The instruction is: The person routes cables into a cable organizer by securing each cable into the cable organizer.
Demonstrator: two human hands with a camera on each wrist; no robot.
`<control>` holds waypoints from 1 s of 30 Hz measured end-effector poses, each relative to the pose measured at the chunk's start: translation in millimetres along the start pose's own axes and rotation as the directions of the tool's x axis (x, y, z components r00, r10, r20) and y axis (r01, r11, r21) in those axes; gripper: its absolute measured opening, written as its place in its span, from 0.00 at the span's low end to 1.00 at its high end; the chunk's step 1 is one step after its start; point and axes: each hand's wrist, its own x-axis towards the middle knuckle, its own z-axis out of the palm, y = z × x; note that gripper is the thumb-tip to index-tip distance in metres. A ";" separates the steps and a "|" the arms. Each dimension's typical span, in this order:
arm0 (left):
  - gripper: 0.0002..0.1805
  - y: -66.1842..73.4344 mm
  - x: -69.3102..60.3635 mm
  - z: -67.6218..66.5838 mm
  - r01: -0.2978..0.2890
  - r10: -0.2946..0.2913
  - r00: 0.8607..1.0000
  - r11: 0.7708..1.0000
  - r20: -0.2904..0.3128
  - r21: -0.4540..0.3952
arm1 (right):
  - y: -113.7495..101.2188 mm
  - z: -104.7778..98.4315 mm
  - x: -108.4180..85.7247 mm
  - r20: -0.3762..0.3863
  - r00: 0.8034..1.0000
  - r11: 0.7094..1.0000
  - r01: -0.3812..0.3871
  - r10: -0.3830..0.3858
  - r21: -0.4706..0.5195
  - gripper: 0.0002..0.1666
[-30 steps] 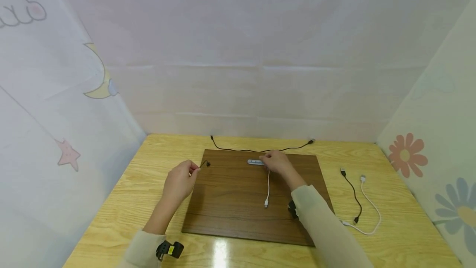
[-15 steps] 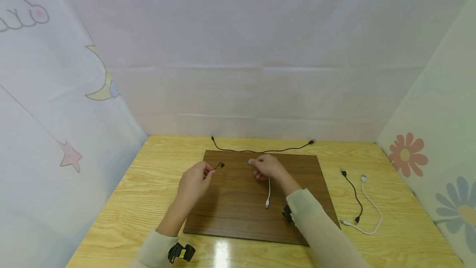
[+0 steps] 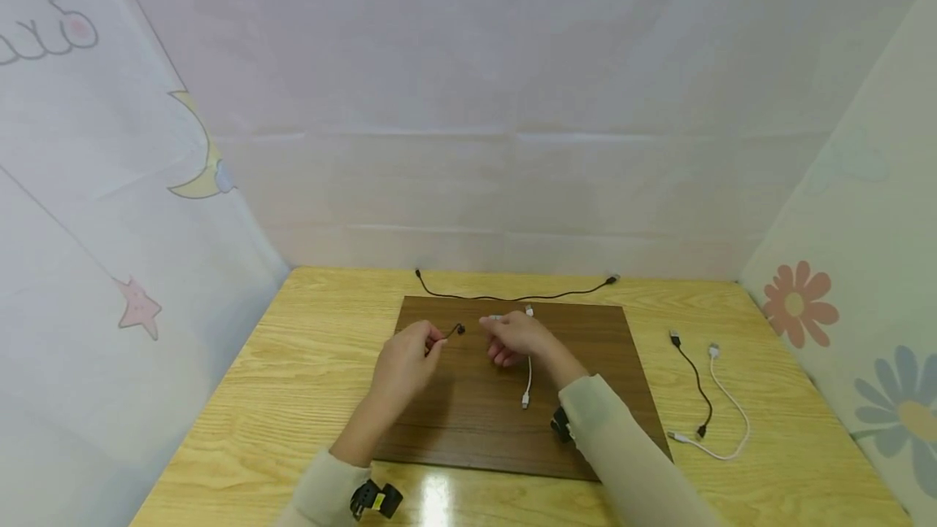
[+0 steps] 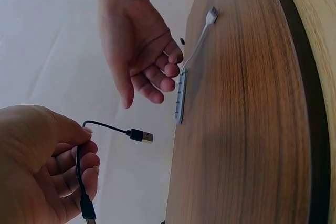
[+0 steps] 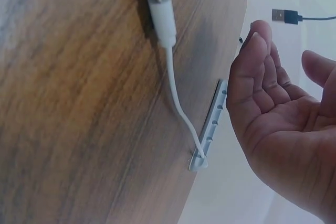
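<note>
My left hand (image 3: 407,358) pinches a short black cable (image 4: 79,166) between thumb and index finger; its USB plug (image 4: 140,136) points towards the right hand. My right hand (image 5: 286,108) holds nothing, its fingers loosely bent beside a pale slotted cable holder (image 5: 212,124) on the brown board (image 3: 468,421). In the right wrist view a white cable (image 5: 176,95) runs through the holder's end slot, and its small metal-tipped connector (image 5: 161,19) lies on the board. The head view shows the holder mostly covered by the right hand.
Behind the board a long black cable (image 3: 483,297) stretches along the yellow wooden table (image 3: 293,348). To the board's right lie a short black cable (image 3: 699,381) and a white cable (image 3: 743,409). Cloth with printed flowers and stars hangs around the table.
My left hand has moved right over the board with the black cable. The right hand has shifted slightly left, off the white cable's top end, which shows now.
</note>
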 end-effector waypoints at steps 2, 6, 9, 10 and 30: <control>0.03 2.5 0.4 2.0 -0.006 0.006 1.000 1.000 0.005 0.004 | -0.3 0.7 -0.1 0.006 1.000 1.000 -0.001 0.001 0.014 0.32; 0.03 6.6 1.3 5.3 -0.017 0.017 1.000 1.000 0.017 0.013 | 0.1 1.3 0.7 0.026 1.000 0.998 -0.008 0.006 0.064 0.34; 0.03 9.9 1.3 7.0 -0.023 0.022 0.999 1.000 0.033 0.015 | 1.1 1.7 1.5 0.056 0.998 0.992 -0.014 0.007 0.124 0.36; 0.02 11.0 1.1 7.6 -0.027 0.027 0.999 1.000 0.039 0.013 | 1.7 1.8 1.7 0.068 0.998 0.989 -0.019 0.009 0.145 0.37; 0.03 23.1 -5.2 29.6 -0.104 0.099 0.982 0.994 0.160 0.025 | 11.7 -8.8 3.9 0.025 1.000 0.967 -0.003 -0.004 0.257 0.22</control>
